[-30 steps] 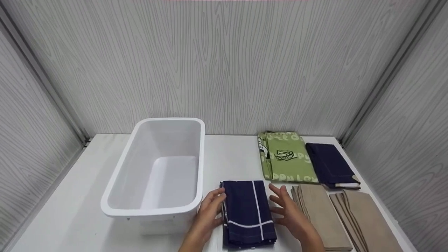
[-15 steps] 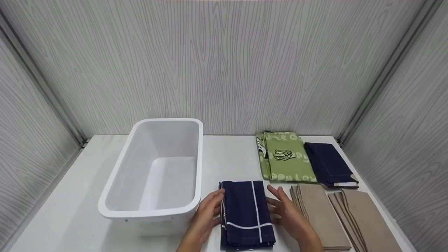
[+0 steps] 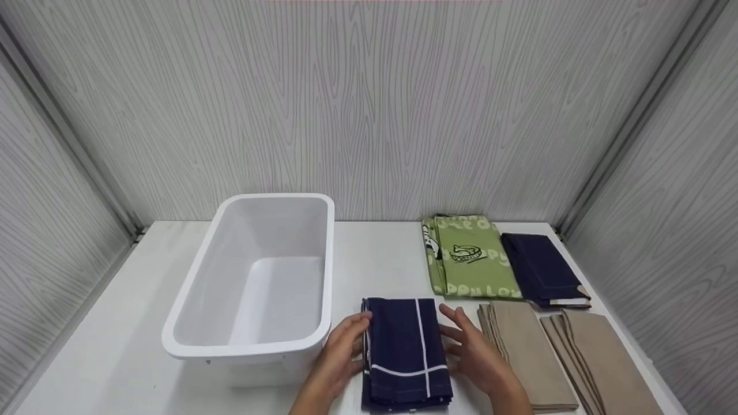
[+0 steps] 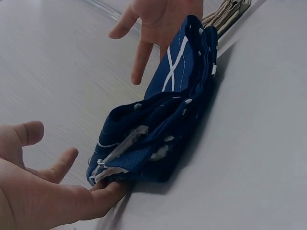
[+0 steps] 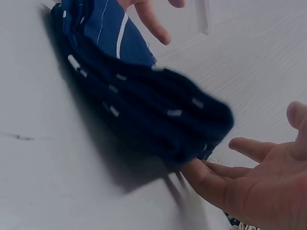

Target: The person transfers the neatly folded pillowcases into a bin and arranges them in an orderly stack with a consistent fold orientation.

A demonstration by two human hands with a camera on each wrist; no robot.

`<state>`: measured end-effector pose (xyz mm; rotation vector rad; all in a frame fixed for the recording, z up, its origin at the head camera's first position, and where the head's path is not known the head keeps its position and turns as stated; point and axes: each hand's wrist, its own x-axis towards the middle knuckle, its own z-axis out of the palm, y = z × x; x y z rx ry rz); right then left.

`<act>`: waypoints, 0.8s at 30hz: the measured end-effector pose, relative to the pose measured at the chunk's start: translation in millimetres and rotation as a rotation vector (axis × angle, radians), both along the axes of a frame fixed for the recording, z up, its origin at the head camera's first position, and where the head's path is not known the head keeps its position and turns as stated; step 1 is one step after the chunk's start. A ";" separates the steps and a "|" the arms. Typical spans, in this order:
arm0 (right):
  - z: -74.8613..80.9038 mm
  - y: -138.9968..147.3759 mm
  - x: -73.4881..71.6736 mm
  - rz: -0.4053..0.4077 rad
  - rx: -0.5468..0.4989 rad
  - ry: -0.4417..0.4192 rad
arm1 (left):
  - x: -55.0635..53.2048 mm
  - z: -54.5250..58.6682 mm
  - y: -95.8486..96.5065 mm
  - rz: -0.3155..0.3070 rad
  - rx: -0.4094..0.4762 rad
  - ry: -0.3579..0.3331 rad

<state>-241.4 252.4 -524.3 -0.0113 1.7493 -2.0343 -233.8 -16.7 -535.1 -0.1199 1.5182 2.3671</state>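
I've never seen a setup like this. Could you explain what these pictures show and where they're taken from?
There's no machine working here, just a person's bare left hand and right hand. The wide picture comes from a camera on the head; the two close ones come from cameras on each wrist. Between the hands lies a folded navy cloth with white lines; fingers touch its sides, but neither hand is wrapped round it. On the white table, a white tub stands to the left; to the right lie a green printed cloth, another navy cloth and two tan cloths.

Two bare hands [image 3: 341, 350] [image 3: 476, 354], slender fingers [image 5: 211, 186], rounded fingertips [image 4: 33, 132], bare wrists [image 3: 323, 383], bare forearms [image 3: 513, 402]
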 end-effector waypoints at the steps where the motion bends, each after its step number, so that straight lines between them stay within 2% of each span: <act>1: -0.5 0.2 -0.4 0.002 0.000 -0.002 | 0.1 0.2 -0.1 0.000 -0.001 -0.002; 7: -5.5 2.9 -2.3 0.012 -0.014 -0.017 | 0.0 1.1 -1.0 -0.019 -0.016 0.007; 14: -12.0 4.4 -1.2 0.022 -0.018 0.015 | 0.5 -0.4 -2.2 -0.056 -0.063 0.040; 20: -13.0 2.9 -1.8 -0.001 -0.021 0.010 | 0.2 -4.5 -1.7 -0.075 -0.172 0.117; 24: -12.3 2.5 -2.0 -0.001 -0.020 0.010 | -0.4 -7.2 -2.2 -0.064 -0.263 0.207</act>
